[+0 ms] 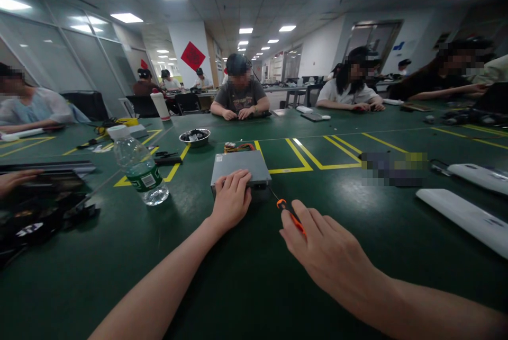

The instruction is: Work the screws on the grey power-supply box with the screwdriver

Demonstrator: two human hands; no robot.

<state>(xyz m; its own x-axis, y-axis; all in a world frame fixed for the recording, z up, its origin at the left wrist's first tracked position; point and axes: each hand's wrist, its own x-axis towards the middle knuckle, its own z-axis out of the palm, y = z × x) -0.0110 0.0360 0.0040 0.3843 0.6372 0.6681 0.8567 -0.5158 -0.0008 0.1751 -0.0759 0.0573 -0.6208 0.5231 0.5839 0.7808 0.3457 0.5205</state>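
A grey metal computer power supply unit lies on the green table in front of me, with red, yellow and black cables behind it. My left hand grips its near left side, fingers laid over the top and the thumb tucked at the front face. In my right hand is a screwdriver with an orange and black handle. Its thin shaft points up and left to the unit's front right corner. Whether the tip touches the metal or a screw, I cannot tell.
Left of the unit stands a water bottle; behind it is a metal bowl with small parts. White devices lie at the right. Dark parts and another person's hand are at the left. Other people sit around the table.
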